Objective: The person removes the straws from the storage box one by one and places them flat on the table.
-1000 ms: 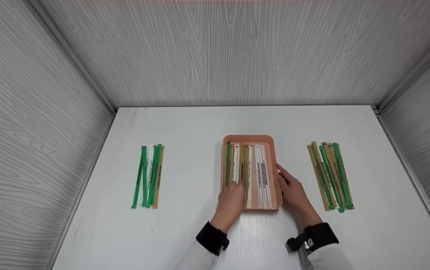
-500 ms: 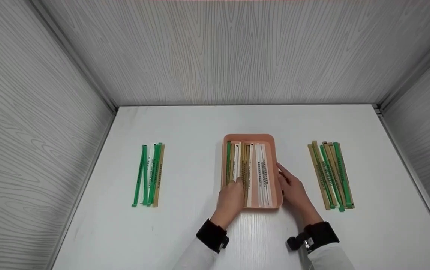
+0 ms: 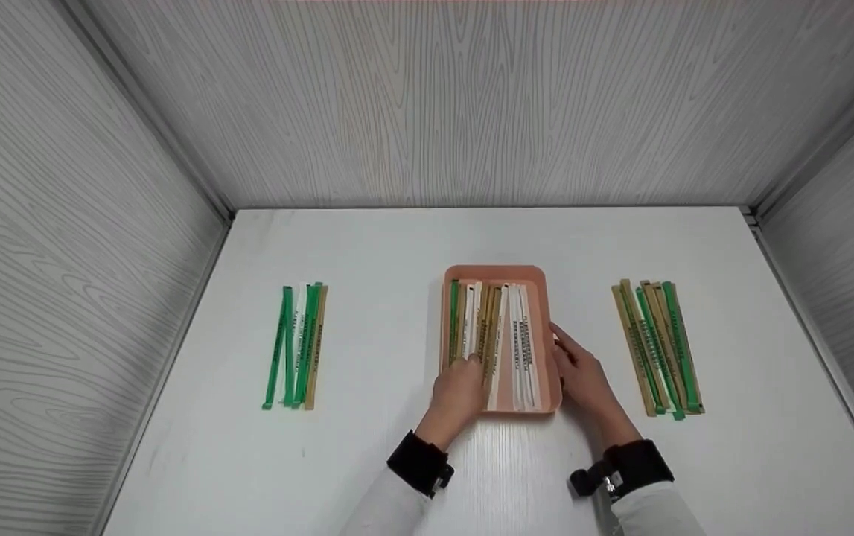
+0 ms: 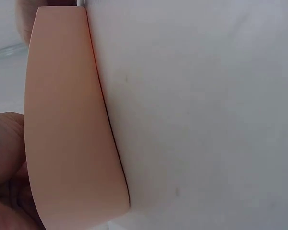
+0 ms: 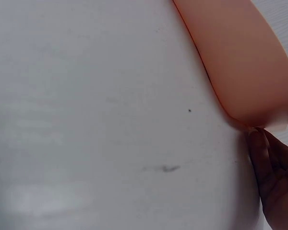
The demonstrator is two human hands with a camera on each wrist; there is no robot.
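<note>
A shallow pink tray (image 3: 552,387) stands mid-table, holding several thin wrapped straws in green, brown and white. My left hand (image 3: 458,391) is over its lower left part, fingers curled around brown straws (image 3: 488,320) and covering their lower ends. A tilted white straw (image 3: 499,342) lies beside them. Beyond the tray wall (image 4: 69,120), the left wrist view shows curled fingers (image 4: 5,148). My right hand (image 3: 589,380) rests against the tray's right side with fairly straight fingers. One fingertip touches the tray's lower corner in the right wrist view.
A row of green, white and brown straws (image 3: 296,346) lies on the white table (image 3: 374,246) to the left. Another bunch of straws (image 3: 657,346) lies on the right. Grey wood-grain panels (image 3: 427,104) enclose the table's back and sides.
Inside the tray, the white straw right of the brown ones has tilted, its top shifting right and its lower end left. My hands and the tray have barely moved.
</note>
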